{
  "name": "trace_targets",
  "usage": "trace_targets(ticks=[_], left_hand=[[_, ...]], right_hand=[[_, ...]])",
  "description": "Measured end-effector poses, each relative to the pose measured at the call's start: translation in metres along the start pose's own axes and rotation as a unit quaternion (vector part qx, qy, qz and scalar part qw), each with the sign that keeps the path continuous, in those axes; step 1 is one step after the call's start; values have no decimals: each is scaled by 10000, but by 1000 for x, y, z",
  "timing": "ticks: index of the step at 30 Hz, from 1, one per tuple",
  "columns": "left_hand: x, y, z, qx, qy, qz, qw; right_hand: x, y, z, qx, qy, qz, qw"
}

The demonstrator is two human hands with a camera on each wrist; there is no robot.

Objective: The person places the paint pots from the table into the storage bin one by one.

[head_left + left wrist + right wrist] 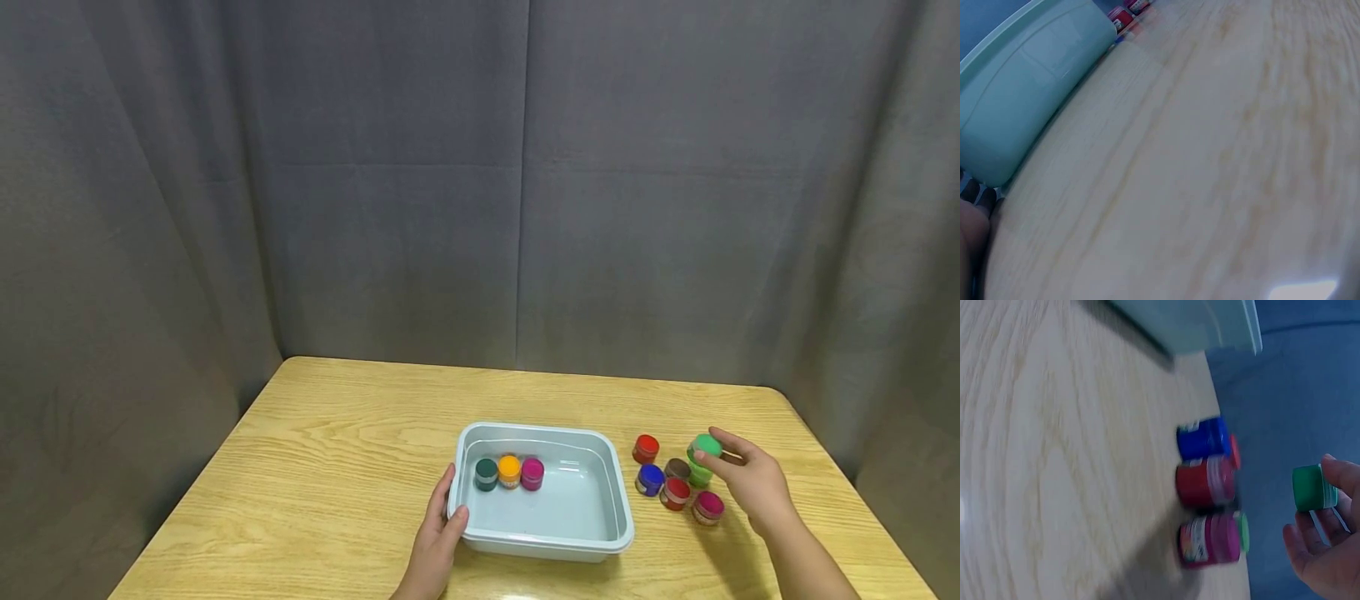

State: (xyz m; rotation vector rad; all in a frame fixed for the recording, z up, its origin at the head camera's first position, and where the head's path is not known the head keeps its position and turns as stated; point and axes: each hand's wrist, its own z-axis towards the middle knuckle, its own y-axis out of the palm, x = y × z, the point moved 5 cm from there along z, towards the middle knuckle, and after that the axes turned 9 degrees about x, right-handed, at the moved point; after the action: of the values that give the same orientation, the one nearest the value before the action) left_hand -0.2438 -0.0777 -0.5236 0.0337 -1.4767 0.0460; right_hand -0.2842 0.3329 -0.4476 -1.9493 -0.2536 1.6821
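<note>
My left hand grips the left wall of a pale blue plastic tub, thumb over the rim and fingers outside. Along the tub's floor stand a dark green jar, an orange jar and a magenta jar. My right hand pinches a green paint jar between thumb and fingers, raised above the other jars. Below it on the table are a light green jar, a brown jar and a dark pink jar. In the left wrist view only part of the left hand shows.
Right of the tub stand a blue jar, a red jar and another red jar further back. The wooden table has rounded back corners. Grey curtains hang behind it and on both sides.
</note>
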Motion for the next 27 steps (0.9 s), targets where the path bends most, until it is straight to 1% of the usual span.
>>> trace_targets(ticks=[7, 11, 15, 18, 23, 27], left_hand=[[-3, -1, 0, 26, 65, 109, 9999], [-4, -1, 0, -13, 75, 48, 10000], [-4, -1, 1, -23, 87, -4, 10000], [-3, -1, 1, -6, 104, 32, 9999], [-1, -1, 1, -15, 148, 44, 9999], [-1, -1, 0, -55, 173, -8, 9998]], right_hand=[[-26, 19, -8, -34, -424, -149, 9990], [-40, 31, -12, -89, -583, -42, 9982], [-52, 45, -16, -218, -629, 207, 9976], [-58, 55, -18, -256, -621, 284, 9973], [-68, 73, -21, -298, -712, 228, 9968], [-74, 88, -25, -455, -654, 437, 9959]])
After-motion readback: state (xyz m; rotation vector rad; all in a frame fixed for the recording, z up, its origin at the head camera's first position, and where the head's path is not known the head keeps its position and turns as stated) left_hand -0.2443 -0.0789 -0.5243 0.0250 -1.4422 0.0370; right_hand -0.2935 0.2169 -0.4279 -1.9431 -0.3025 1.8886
